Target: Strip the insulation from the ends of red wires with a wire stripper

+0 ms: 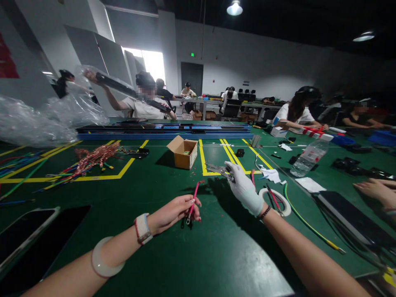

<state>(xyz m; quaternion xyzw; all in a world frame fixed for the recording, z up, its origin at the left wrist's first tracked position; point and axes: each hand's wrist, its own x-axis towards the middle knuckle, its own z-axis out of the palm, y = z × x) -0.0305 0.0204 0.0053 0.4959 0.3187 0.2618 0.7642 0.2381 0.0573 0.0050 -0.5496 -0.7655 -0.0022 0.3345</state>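
My bare left hand (176, 211) pinches a short red cable (196, 192) between thumb and fingers. A metal ring terminal (188, 220) shows at the cable's lower end, and bare copper seems to show at the upper end. In a white glove, my right hand (244, 189) grips metal pliers (218, 168), whose jaws point left, above and apart from the cable. Beyond both hands stands an open cardboard box (186, 160) with small pieces inside. A white tape roll (287, 206) lies beside my right wrist, with red-handled pieces (273, 197) within its ring.
A tangle of copper wire (97, 157) and coloured cables lies at the left. A green-yellow cable (305, 225), a water bottle (311, 158) and a black device (355, 216) are at the right. Another person's hand (375, 192) rests at the right edge. Several people sit beyond.
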